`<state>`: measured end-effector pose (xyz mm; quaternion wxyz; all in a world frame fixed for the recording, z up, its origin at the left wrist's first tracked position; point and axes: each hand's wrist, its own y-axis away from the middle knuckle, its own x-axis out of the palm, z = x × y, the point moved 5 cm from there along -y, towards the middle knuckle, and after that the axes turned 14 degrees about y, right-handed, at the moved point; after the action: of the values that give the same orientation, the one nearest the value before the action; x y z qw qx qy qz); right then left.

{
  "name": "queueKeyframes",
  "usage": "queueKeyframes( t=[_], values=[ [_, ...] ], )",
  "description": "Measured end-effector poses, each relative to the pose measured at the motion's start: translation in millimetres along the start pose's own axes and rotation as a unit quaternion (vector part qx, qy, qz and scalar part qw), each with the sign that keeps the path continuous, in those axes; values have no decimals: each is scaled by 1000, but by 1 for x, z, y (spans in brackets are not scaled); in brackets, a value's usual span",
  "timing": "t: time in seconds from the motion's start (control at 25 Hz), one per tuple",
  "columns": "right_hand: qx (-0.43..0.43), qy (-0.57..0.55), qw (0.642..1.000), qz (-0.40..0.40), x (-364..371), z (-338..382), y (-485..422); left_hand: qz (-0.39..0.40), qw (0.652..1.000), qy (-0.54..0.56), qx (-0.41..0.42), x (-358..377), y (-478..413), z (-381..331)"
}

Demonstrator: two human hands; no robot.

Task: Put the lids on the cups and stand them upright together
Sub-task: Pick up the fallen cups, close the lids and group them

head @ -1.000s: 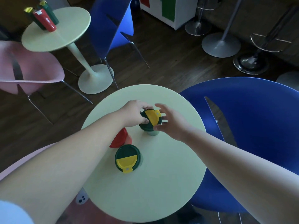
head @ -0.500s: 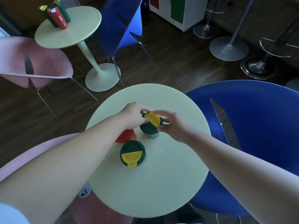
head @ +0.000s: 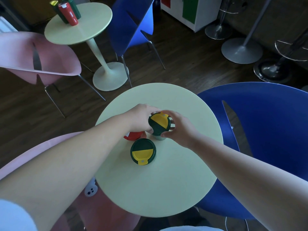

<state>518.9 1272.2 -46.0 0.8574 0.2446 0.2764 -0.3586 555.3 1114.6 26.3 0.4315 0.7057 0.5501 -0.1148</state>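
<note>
Both hands met over one cup at the far middle of the round desk [head: 166, 189]. The left hand [head: 141, 117] curled its fingers [head: 150, 130] round the left edge of the green-and-yellow lid [head: 159, 122], pinching its rim, while the right hand [head: 180, 129] closed on the opposite edge, thumb at the near side and fingertips [head: 172, 121] at the far side. So the lid sat squarely between the two sets of fingers, neither hand nearer than the other. Beneath it, only a pale sliver of the cup [head: 159, 137] showed just under the right thumb; the cup's long axis appeared to run roughly upright, straight down from the lid, which looked a little tilted toward the camera. Whether it was fully seated could not be told.

Just nearer than the fingers stood a second cup with its lid [head: 143, 151] already on, apart from both hands. A red cup [head: 134, 135] lay half hidden under the left wrist, close beside the gripped one; whether it was upright or capped could not be made out.

The step in hand was probably pressing or twisting this lid home. That move would turn on keeping the lid level over the cup's mouth, pushing down along the cup's axis from both sides evenly.
</note>
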Motion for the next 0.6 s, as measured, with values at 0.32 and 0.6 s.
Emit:
queueKeyframes(
  t=[0.32, 0.6],
  values=[
    [5, 3, 1000, 6, 4, 9, 7, 19, 1000, -16, -8, 1, 5, 10],
    [0, 4, 1000, 8, 9, 7, 12, 21, 999, -39, -9, 7, 6, 16]
  ],
)
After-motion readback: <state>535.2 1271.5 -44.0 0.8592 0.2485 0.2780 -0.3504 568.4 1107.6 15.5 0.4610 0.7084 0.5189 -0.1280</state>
